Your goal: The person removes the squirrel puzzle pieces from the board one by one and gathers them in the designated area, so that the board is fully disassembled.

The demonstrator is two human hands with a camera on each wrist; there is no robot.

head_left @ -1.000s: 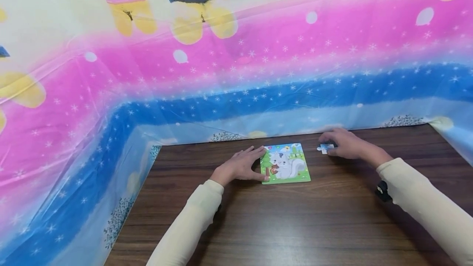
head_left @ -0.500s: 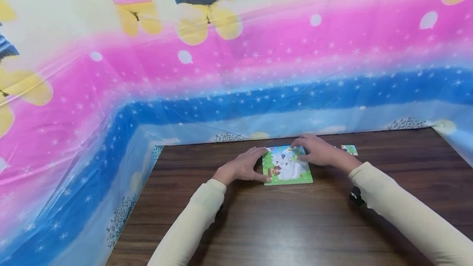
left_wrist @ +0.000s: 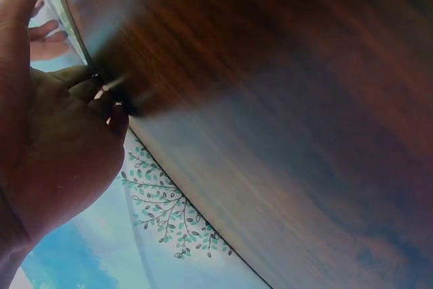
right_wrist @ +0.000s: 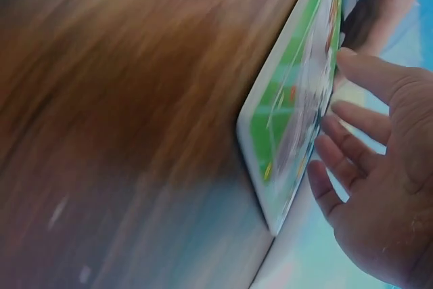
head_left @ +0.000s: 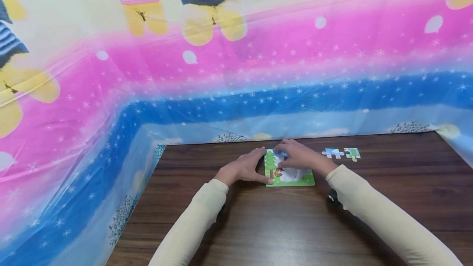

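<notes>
A square jigsaw puzzle [head_left: 301,179] with a white squirrel and green trees lies flat on the table. My left hand [head_left: 242,167] grips its left side, thumb at the near corner and fingers at the far one. In the left wrist view, the puzzle's thin edge [left_wrist: 71,25] runs along that hand. Over the upper middle of the picture is my right hand [head_left: 300,155], hiding part of the squirrel. The right wrist view shows the right hand [right_wrist: 385,167] with its fingers loosely bent and fingertips right at the puzzle's surface [right_wrist: 291,106].
Two loose jigsaw pieces, a blue one [head_left: 332,153] and a green one [head_left: 352,153], lie right of the puzzle. Behind the brown wooden table [head_left: 281,225] hangs a pink and blue patterned cloth [head_left: 229,73], close to its far edge.
My right hand has moved left from beside the loose pieces, across the puzzle's upper right, to its upper middle. Both loose pieces now show uncovered. The left hand keeps its hold.
</notes>
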